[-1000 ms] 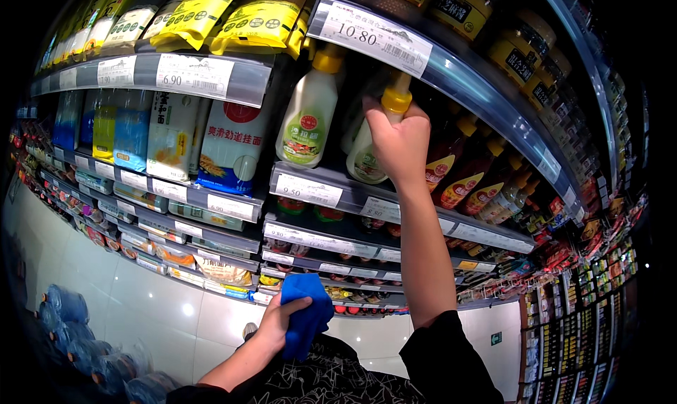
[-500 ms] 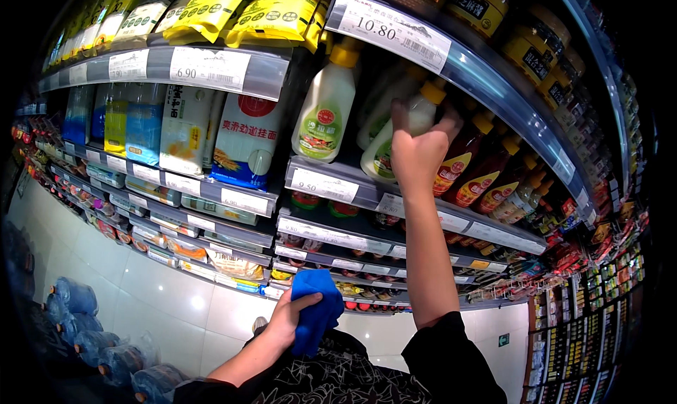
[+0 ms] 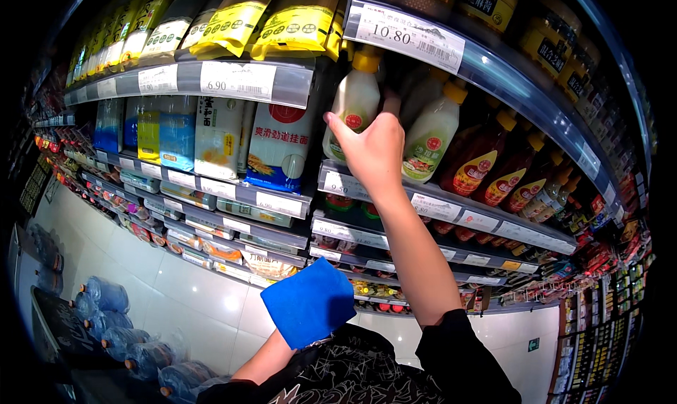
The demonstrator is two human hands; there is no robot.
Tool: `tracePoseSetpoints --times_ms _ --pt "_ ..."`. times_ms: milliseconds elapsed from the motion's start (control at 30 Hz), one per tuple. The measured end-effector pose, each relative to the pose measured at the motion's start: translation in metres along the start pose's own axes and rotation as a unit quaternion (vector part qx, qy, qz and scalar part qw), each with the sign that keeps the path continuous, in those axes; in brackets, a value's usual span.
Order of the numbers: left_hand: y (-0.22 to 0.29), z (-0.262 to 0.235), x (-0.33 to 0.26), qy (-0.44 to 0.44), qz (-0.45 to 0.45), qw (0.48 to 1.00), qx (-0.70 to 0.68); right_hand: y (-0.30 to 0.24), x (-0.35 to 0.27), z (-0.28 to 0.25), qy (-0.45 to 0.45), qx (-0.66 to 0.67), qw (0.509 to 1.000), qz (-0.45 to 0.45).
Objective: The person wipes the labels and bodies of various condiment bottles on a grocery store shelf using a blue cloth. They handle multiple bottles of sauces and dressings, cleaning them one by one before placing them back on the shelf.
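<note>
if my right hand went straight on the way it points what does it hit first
Most likely the leftmost white bottle with a yellow cap; your right hand overlaps it in view, but depth and contact are unclear.

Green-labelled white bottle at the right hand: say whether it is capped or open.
Capped: a yellow cap covers the top of the green-labelled white bottle at the right hand.
</note>
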State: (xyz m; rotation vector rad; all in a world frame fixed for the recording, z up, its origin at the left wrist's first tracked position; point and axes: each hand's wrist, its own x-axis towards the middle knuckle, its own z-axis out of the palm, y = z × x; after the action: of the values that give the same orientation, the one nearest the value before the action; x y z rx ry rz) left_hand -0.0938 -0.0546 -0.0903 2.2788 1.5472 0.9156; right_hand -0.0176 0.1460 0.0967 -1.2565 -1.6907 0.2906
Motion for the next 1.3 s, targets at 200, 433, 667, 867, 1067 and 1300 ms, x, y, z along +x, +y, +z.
tracePoseSetpoints --times_ms 200,433,667,867,1067,1300 --pt "-0.008 -0.002 -0.010 0.049 0.006 0.998 0.050 0.014 -0.012 0.006 0.021 0.145 0.986 -0.078" --pt "-0.002 -0.025 -0.004 -0.060 -0.074 0.986 0.140 0.039 -0.058 -0.011 0.151 0.117 0.882 -0.430" --pt "0.010 -0.051 0.013 0.119 -0.104 0.977 -0.141 0.026 -0.181 -0.025 -0.005 0.341 0.914 -0.222" --pt "-0.014 -0.020 -0.023 0.103 -0.254 0.380 -0.883 0.013 -0.224 -0.010 -0.179 0.461 0.865 0.081" --pt "-0.028 -0.020 -0.037 0.020 -0.294 0.480 -0.826 0.003 -0.227 -0.012 -0.138 0.458 0.878 -0.015" --pt "-0.070 -0.019 -0.051 -0.229 -0.394 0.383 -0.804 -0.004 -0.219 -0.021 -0.345 0.493 0.799 0.019"
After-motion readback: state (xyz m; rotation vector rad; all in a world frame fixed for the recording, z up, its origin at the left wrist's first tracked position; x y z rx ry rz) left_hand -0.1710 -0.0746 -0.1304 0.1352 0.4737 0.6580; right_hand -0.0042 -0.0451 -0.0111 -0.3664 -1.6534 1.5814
